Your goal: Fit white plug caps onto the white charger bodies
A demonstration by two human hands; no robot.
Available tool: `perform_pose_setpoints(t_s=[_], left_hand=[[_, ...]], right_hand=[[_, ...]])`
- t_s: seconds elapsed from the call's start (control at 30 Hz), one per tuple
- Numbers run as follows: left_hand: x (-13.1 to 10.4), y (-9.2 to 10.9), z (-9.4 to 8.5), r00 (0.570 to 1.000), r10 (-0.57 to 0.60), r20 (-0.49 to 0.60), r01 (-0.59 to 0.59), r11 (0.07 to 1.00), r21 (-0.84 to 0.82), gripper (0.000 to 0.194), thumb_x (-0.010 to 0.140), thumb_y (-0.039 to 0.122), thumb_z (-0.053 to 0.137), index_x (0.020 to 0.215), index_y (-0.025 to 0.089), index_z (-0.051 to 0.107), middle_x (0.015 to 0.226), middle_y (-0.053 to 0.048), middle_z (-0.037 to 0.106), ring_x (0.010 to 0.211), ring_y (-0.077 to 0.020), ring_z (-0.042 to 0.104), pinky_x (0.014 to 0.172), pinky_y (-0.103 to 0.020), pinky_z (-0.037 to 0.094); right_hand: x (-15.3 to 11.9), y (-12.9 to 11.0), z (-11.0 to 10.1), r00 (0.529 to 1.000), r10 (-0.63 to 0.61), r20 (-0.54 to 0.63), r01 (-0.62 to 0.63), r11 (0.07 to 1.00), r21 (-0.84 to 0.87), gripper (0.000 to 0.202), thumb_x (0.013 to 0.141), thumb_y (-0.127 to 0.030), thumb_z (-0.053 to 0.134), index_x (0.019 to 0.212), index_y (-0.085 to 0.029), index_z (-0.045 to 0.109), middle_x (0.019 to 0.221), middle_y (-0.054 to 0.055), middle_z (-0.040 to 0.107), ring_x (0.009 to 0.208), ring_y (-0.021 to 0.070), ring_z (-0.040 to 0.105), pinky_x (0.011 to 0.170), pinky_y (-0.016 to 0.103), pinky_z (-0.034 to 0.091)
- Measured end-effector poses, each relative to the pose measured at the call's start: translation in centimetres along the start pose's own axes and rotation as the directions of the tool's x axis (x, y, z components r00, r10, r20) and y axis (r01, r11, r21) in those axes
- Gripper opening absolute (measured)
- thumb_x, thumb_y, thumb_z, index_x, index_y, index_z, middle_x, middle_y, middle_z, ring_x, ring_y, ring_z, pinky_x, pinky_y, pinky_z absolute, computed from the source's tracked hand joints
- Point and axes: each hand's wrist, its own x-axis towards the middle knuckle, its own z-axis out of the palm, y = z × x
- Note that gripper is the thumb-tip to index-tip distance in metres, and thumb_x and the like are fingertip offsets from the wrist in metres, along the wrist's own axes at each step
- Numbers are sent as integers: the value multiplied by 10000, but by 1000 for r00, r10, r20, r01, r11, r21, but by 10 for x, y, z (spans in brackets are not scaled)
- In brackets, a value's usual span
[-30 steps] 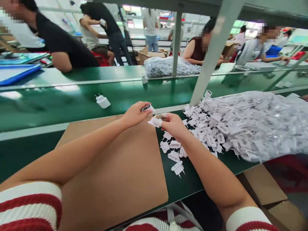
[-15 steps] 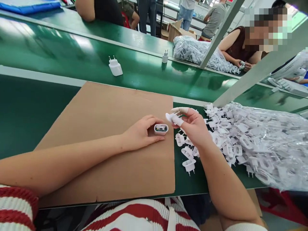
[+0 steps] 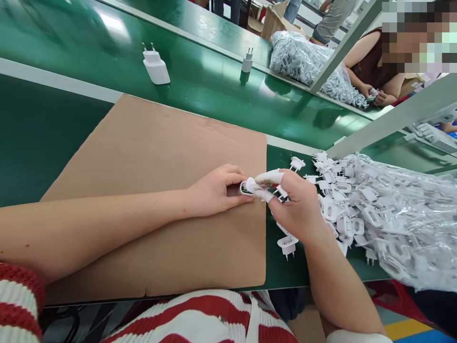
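My left hand [image 3: 223,189] grips a white charger housing [image 3: 243,188] near the right edge of the cardboard sheet [image 3: 160,157]; circuit parts show in its open end. My right hand [image 3: 291,197], with white covers on thumb and finger, pinches a white plug cap [image 3: 251,185] right at that open end. The fingers hide part of the cap, so I cannot tell how far it sits in the housing. Loose plug caps [image 3: 287,246] with two pins lie just beyond the cardboard, partly behind my right hand.
A plastic bag [image 3: 421,224] spills many plug caps on the right. Two chargers [image 3: 157,69] [image 3: 247,61] stand on the green belt [image 3: 200,81] ahead. A slanted metal post [image 3: 350,47] rises at the right. Across the belt, a person's hands [image 3: 376,96] work beside another bag [image 3: 296,57].
My right hand has brought the plug cap left from above the loose caps to the housing's open end. My left hand still holds the housing. The camera view has tilted down.
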Motion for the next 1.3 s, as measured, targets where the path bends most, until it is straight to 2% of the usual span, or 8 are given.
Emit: perform_pose_setpoints(t_s=[0.1,0.2,0.4,0.67,0.87,1.03,1.3], left_hand=[[0,0,0,999,35,-15,-36,999,-14,193,925,369,715,1014,207,767,982,-42,690,951,-197,627,869,-303,511],[0,0,0,999,44,-15,-44,999,-22,199,919,378,728,1007,202,763,979,-42,687,956,-196,623,870,-298,504],[0,0,0,1000,28,-8,-28,999,-25,206,936,401,712,966,202,756,954,-38,668,936,-190,605,825,-290,496],[0,-1,0,999,34,-12,-34,999,-3,184,929,374,714,930,193,748,926,-28,652,918,-181,595,821,-285,485],[0,-1,2,999,32,-12,-32,999,1,204,939,383,688,905,186,731,941,-34,663,918,-189,600,808,-301,482],[-1,0,2,1000,25,-13,-25,1000,9,185,931,366,686,895,189,725,930,-32,657,906,-188,601,794,-299,483],[0,1,2,1000,-12,-28,13,1000,25,235,921,423,692,921,189,724,931,-45,660,920,-209,612,814,-317,491]], right_hand=[[-1,-1,8,994,-87,59,94,989,-116,323,929,-61,551,1177,-220,683,1047,73,766,959,225,693,797,357,561],[-3,0,17,998,-61,28,63,995,-84,334,959,-105,560,1257,-219,659,1089,68,770,937,203,709,777,326,578],[-5,0,19,986,-112,-127,96,987,-130,320,940,-73,561,1189,-232,685,1029,54,782,898,189,725,728,301,577],[-3,-1,21,992,-118,-46,108,977,-182,318,893,-27,562,1123,-207,688,1010,61,779,866,192,706,707,294,545],[-2,-9,23,991,-133,-27,122,957,-263,344,855,22,489,1015,-206,690,872,44,732,766,174,629,636,269,453],[0,-12,24,993,-116,-32,101,945,-310,284,816,10,472,845,-204,656,740,23,649,663,162,542,576,265,373],[-2,-11,30,998,50,-38,-57,975,-216,234,780,-35,522,841,-217,657,824,28,696,768,172,628,626,259,428]])
